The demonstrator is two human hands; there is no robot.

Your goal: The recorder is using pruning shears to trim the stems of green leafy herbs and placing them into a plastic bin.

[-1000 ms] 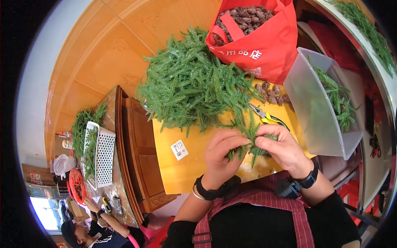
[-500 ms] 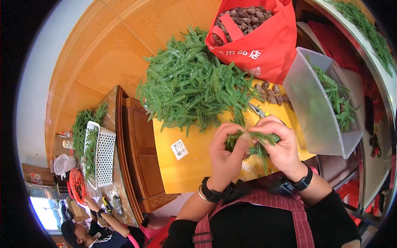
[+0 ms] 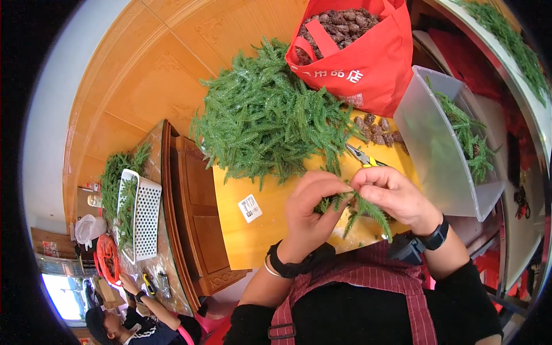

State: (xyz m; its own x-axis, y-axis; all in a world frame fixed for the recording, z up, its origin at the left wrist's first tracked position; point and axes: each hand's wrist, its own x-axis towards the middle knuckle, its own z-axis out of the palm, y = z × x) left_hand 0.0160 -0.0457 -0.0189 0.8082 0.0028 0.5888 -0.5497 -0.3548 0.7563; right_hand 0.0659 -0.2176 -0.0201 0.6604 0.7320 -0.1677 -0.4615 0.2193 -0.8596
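L hand (image 3: 318,201), R hand (image 3: 397,198) clamped on sprig (image 3: 371,214) nr tabletop (image 3: 244,244) front edge, prob. WIP. Greenery pile (image 3: 270,115), back edge, looks undone; bin (image 3: 431,155) by R edge part-filled.

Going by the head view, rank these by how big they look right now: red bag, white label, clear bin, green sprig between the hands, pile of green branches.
1. Pile of green branches
2. Red bag and clear bin: too close to rank
3. Green sprig, partly hidden by fingers
4. White label
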